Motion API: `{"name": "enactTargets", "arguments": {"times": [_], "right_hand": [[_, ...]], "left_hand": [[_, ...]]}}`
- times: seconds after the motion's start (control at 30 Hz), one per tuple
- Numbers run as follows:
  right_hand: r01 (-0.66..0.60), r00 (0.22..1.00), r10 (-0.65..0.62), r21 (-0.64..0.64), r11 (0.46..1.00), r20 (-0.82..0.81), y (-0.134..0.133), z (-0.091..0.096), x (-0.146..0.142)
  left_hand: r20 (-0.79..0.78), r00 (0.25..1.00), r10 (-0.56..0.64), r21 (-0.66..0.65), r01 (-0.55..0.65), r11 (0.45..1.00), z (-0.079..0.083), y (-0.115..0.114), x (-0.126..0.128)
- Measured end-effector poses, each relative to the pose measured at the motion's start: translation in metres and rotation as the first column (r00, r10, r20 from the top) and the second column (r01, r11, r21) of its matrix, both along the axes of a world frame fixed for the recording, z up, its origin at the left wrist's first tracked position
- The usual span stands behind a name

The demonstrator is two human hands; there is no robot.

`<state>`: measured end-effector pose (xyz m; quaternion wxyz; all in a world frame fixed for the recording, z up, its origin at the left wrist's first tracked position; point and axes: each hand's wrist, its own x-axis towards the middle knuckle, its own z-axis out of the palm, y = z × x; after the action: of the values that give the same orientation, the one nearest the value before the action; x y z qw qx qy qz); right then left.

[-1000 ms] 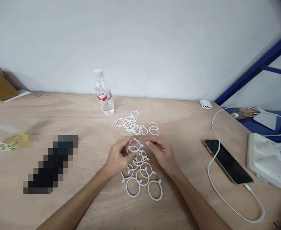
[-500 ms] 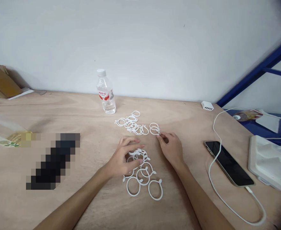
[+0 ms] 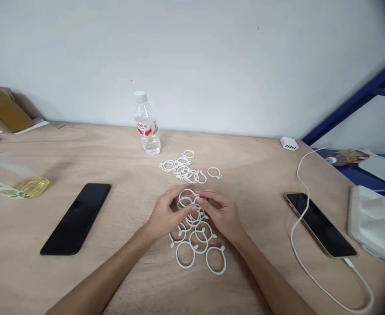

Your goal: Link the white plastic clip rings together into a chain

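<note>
Between my hands a white curtain ring [image 3: 180, 197] is raised over a loose pile of similar rings. My right hand [image 3: 223, 214] pinches it by the small tab on its right side. My left hand [image 3: 166, 214] curves round its left side, fingers behind and thumb in front; its exact contact is partly hidden. Below the hands several white rings [image 3: 185, 267] lie overlapping on the wooden table [image 3: 130, 280]. Farther off is another cluster of white rings [image 3: 182, 162], with a single ring [image 3: 214, 167] apart on its right.
A water bottle [image 3: 148, 127] stands behind the far cluster. On the left lie a black phone [image 3: 76, 221] and a clear container [image 3: 18, 179] with yellowish contents. To the right are a charging phone [image 3: 321, 225], its looping white cable [image 3: 292, 245] and a white tray-like object [image 3: 372, 223].
My right hand has picked one ring from the two at the right of the far cluster and brought it nearer, to my left hand. The view has shifted slightly.
</note>
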<state>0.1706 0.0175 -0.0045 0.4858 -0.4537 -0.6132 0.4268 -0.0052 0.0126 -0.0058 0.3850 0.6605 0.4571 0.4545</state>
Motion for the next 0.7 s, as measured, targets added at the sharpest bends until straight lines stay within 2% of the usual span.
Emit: {"name": "enactTargets", "arguments": {"times": [0.2, 0.43, 0.57, 0.63, 0.7], "right_hand": [[-0.083, 0.995, 0.077, -0.100, 0.991, -0.063, 0.000, 0.004, 0.000], [-0.033, 0.999, 0.033, -0.058, 0.998, -0.001, -0.003, 0.006, 0.000], [-0.048, 0.998, 0.050, -0.054, 0.997, 0.025, -0.002, 0.005, 0.000], [-0.031, 0.997, 0.032, -0.010, 0.999, 0.072, 0.002, 0.004, 0.005], [0.040, 0.975, -0.066, 0.125, 0.991, 0.213, 0.008, 0.001, 0.014]], "left_hand": [[-0.132, 0.991, -0.036, 0.053, 0.043, 0.998, 0.007, -0.001, -0.001], [-0.181, 0.982, -0.046, 0.117, 0.068, 0.991, 0.008, -0.002, -0.001], [-0.203, 0.979, -0.032, 0.144, 0.062, 0.988, 0.005, -0.001, -0.002], [-0.213, 0.977, -0.016, 0.149, 0.049, 0.988, 0.003, -0.001, -0.001], [-0.239, 0.971, -0.003, 0.168, 0.044, 0.985, 0.001, -0.001, 0.000]]}}
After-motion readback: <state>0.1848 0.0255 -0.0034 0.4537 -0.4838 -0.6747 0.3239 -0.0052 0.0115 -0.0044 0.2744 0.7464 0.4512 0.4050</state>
